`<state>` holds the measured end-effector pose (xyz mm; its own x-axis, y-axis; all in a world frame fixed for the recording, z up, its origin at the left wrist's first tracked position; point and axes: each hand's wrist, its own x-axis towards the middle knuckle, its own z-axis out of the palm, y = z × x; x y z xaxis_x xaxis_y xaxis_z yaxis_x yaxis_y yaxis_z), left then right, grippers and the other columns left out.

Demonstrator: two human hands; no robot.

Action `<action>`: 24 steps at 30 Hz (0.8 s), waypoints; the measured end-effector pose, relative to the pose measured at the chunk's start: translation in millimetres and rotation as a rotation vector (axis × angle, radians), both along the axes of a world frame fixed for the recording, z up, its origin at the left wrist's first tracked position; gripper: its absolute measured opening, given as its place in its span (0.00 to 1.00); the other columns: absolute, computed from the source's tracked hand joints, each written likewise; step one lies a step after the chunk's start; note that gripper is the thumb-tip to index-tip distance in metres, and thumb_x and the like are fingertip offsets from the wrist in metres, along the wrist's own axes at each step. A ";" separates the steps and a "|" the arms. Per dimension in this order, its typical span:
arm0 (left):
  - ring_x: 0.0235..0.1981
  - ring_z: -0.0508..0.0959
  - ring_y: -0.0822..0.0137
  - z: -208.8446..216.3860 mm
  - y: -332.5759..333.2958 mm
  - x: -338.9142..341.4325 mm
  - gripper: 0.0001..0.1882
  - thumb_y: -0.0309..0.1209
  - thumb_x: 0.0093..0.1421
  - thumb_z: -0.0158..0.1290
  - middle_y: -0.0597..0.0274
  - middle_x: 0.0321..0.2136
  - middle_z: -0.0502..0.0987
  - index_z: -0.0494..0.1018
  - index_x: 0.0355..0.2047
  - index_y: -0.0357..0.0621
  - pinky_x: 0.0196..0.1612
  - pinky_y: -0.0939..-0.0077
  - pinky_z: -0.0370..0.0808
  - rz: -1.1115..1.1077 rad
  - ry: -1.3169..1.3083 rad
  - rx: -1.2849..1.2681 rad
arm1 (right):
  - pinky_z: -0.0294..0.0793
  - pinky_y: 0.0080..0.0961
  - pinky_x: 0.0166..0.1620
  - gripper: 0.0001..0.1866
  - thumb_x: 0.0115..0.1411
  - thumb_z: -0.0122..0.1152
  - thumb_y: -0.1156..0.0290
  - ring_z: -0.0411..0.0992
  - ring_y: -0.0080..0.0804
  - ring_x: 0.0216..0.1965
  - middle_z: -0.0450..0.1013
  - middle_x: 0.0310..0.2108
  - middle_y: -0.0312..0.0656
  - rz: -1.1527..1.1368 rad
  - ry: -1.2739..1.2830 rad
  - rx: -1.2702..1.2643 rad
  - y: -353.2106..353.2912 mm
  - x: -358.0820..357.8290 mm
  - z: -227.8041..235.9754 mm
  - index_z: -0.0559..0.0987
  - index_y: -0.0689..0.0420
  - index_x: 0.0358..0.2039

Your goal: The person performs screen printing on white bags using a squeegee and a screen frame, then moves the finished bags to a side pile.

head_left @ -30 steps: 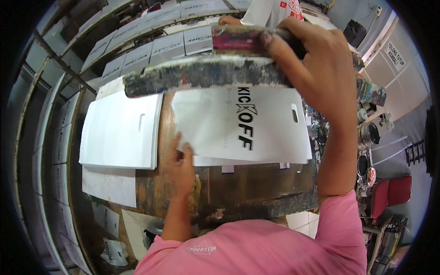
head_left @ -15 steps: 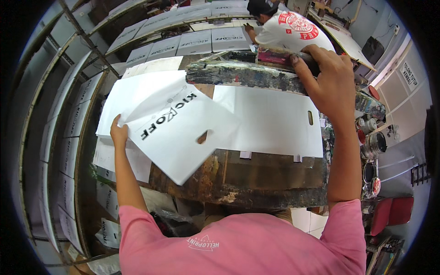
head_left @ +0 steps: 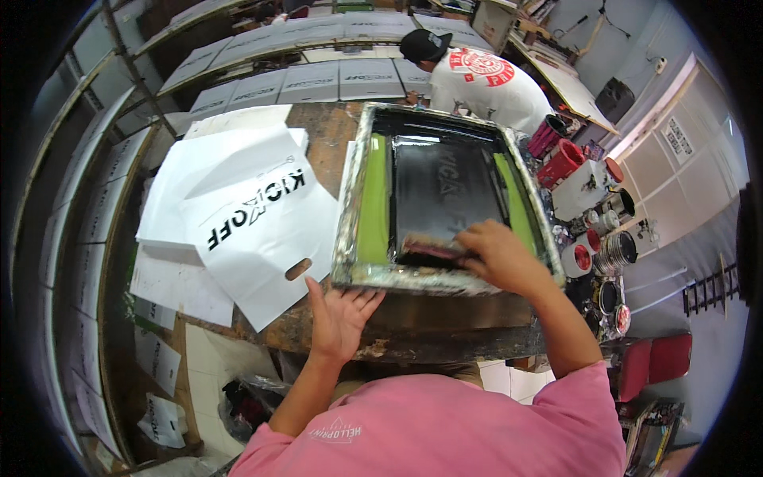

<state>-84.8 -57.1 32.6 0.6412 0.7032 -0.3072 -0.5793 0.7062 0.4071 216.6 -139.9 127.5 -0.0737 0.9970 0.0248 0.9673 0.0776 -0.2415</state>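
Screen frame [head_left: 413, 278] lies over the tabletop [head_left: 324, 121] in the head view, squarely ahead of the person, likely so that both arms reach it easily; whether its near edge rests on the surface or is raised cannot be told. Clock directions run from the frame's centre, with twelve o'clock away from the wearer.

Both hands are apart from each other. At six o'clock, the right hand [head_left: 501, 253] is closed around a squeegee [head_left: 431, 247] inside the frame, apparently for firm control of its blade over the dark, inked mesh [head_left: 433, 155]. Between seven and eight o'clock, the left hand [head_left: 342, 322] is spread palm up, its fingertips at the near rim, perhaps to steady or support it; how much weight it bears cannot be told.

Green margins [head_left: 373, 199] flank the mesh at three and nine o'clock, probably keeping the ink to the middle. At nine o'clock, a printed bag [head_left: 274, 226] lies askew over a white stack [head_left: 163, 191], lettering upward, presumably so that the print touches nothing. Ink containers [head_left: 559, 163] crowd two to four o'clock, seemingly within reach yet off the working area. Toward one o'clock, a co-worker [head_left: 493, 91] bends forward.
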 end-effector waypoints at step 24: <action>0.62 0.75 0.42 -75.6 9.3 -11.3 0.58 0.78 0.65 0.35 0.31 0.63 0.67 0.48 0.73 0.34 0.66 0.46 0.74 -0.160 0.527 0.008 | 0.81 0.43 0.41 0.23 0.64 0.63 0.42 0.78 0.44 0.44 0.77 0.38 0.41 -0.180 -0.233 0.382 231.9 135.4 -174.6 0.82 0.48 0.46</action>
